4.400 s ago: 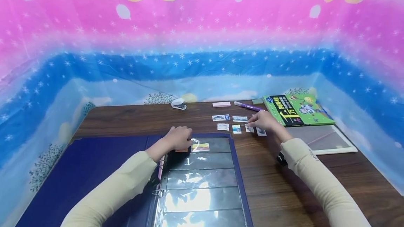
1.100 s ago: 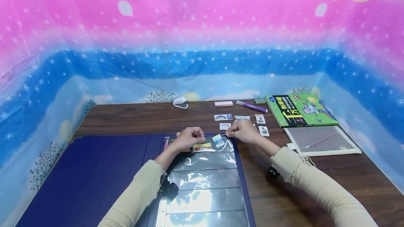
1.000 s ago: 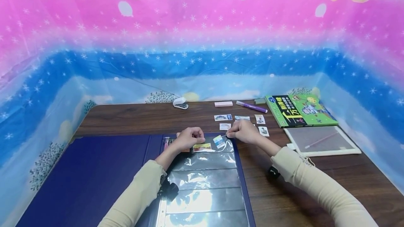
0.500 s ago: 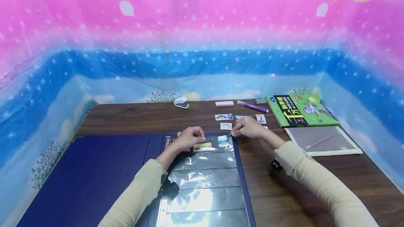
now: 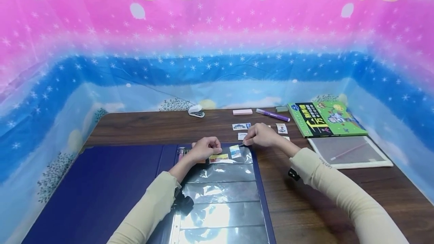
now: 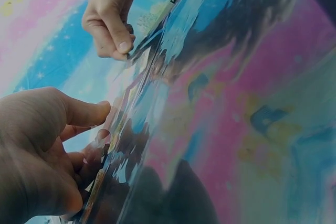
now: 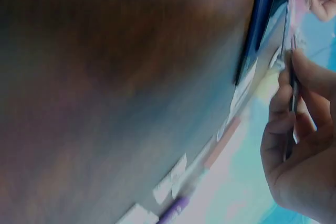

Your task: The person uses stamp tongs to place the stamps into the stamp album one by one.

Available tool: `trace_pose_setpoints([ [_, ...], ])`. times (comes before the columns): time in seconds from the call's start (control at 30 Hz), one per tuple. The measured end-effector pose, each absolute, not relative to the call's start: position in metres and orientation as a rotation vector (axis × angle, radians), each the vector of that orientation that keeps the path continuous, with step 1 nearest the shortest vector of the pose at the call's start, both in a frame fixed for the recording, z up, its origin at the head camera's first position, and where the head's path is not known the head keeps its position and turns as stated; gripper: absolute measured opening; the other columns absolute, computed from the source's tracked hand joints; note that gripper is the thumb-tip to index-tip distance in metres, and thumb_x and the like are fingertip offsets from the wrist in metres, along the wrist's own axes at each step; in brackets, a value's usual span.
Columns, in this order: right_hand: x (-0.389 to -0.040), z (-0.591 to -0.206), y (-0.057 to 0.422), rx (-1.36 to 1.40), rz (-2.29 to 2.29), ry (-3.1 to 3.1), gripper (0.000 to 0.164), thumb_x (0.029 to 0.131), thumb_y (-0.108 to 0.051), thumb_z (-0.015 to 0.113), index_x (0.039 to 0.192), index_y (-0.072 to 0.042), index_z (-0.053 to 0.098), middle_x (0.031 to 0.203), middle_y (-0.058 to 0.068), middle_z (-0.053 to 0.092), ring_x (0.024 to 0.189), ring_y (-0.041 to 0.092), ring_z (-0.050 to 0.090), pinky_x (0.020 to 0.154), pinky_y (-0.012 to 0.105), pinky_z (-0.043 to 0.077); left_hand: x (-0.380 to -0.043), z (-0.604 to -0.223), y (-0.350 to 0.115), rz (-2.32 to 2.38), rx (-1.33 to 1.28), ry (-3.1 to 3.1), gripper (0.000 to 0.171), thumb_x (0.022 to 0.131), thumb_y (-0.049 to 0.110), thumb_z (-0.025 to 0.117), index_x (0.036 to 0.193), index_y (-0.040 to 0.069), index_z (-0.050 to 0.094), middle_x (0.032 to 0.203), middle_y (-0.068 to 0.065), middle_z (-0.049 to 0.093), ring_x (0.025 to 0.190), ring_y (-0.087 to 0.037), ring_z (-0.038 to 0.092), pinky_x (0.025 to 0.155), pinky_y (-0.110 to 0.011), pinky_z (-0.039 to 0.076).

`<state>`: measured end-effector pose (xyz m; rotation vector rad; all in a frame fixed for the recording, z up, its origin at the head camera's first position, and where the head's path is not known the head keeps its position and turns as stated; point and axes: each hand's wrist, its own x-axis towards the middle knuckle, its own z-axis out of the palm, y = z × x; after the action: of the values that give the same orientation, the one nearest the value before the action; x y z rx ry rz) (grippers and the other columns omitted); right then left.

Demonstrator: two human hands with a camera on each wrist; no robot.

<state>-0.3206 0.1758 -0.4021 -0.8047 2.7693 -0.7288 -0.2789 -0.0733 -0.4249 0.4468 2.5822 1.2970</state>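
A dark blue stamp album (image 5: 125, 176) lies spread on the table, with a clear pocket page (image 5: 220, 193) on its right side. My left hand (image 5: 203, 150) is at the page's top strip, thumb and fingers pinching the clear film (image 6: 107, 142). My right hand (image 5: 262, 134) holds slim metal tweezers (image 7: 294, 85) over the page's upper right corner. At their tips is a small blue, white and yellow stamp (image 5: 235, 151), overlapping the top strip. Left of it sits a yellow-red stamp (image 5: 218, 157) in that strip; an orange one is mostly hidden by my left hand.
Several loose stamps, one a bluish stamp (image 5: 240, 126), another upright (image 5: 281, 128), lie beyond the album, partly behind my right hand. Farther back are a pink eraser-like block (image 5: 242, 112), purple marker (image 5: 272, 115) and white stapler (image 5: 196, 111). A green book (image 5: 327, 119) and mesh pouch (image 5: 350, 151) lie right.
The right hand has carried the blue stamp from the loose group to the top strip, lately shifting slightly left. The left hand has moved a little right, its fingers now at the strip's edge.
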Motion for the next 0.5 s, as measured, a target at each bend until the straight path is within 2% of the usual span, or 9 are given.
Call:
trace_pose_setpoints([
  [0.23, -0.304, -0.403, 0.172, -0.647, -0.763, 2.812, 0.01, 0.082, -0.022, 0.069, 0.086, -0.017, 0.077, 0.087, -0.003, 0.069, 0.08, 0.01, 0.059, 0.072, 0.028, 0.045, -0.278, -0.425, -0.073, 1.294, 0.452, 2.583, 0.01, 0.087, 0.014, 0.063, 0.078, 0.01, 0.059, 0.065, 0.004, 0.05, 0.066, -0.013, 0.048, 0.09, -0.049, 0.017],
  [0.5, -0.314, -0.403, 0.179, -0.837, -0.722, 2.725, 0.009, 0.08, -0.016, 0.07, 0.085, -0.013, 0.077, 0.08, -0.001, 0.067, 0.069, 0.007, 0.052, 0.066, 0.023, 0.04, -0.279, -0.423, -0.073, 1.269, 0.447, 2.608, 0.01, 0.086, 0.015, 0.064, 0.078, 0.01, 0.06, 0.065, 0.004, 0.05, 0.066, -0.012, 0.048, 0.088, -0.047, 0.018],
])
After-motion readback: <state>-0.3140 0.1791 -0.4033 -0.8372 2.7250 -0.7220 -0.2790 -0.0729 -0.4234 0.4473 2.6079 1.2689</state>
